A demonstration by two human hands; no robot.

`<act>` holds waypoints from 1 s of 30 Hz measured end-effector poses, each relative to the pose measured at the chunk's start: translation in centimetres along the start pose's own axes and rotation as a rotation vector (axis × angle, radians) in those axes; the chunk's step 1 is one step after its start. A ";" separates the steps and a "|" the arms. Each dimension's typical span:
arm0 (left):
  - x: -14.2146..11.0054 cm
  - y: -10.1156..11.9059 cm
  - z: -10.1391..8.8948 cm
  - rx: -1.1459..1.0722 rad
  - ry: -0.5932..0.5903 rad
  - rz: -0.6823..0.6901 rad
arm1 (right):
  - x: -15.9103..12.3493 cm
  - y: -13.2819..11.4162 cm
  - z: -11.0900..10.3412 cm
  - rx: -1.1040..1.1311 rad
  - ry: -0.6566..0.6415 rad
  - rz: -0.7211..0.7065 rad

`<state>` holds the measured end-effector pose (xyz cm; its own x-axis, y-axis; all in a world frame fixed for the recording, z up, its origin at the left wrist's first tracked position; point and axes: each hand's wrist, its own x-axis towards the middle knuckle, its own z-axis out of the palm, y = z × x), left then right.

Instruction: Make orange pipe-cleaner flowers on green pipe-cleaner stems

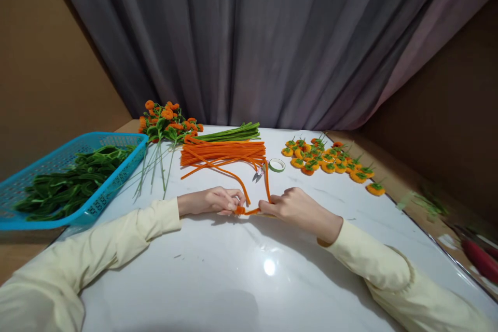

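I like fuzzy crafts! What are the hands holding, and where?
An orange stem: the left hand pinches its coiled end, the right hand grips farther along it.

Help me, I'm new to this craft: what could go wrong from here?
The orange coil might unwind if the left hand loosens its pinch. The loose fuzzy stem ends close to those fingers and could get caught up. The orange strand at the right hand rises near the small snips, so it might snag.
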<state>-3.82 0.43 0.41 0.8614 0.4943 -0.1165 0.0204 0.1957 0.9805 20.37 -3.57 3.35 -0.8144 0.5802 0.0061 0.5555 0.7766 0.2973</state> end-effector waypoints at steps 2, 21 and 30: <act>0.0 0.0 0.0 -0.001 -0.007 -0.004 | -0.1 0.1 -0.2 -0.001 -0.013 -0.007; 0.0 -0.1 -0.1 -0.060 0.086 0.077 | -0.2 1.3 -1.4 0.769 0.075 0.283; -0.5 1.8 -1.0 0.194 0.269 0.201 | -1.0 2.5 -3.1 1.276 -0.183 0.139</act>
<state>-4.70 1.36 2.05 0.6946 0.7161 0.0686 -0.0170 -0.0790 0.9967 22.06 -3.00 7.03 -0.7590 0.6207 -0.1964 0.4819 0.3328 -0.8106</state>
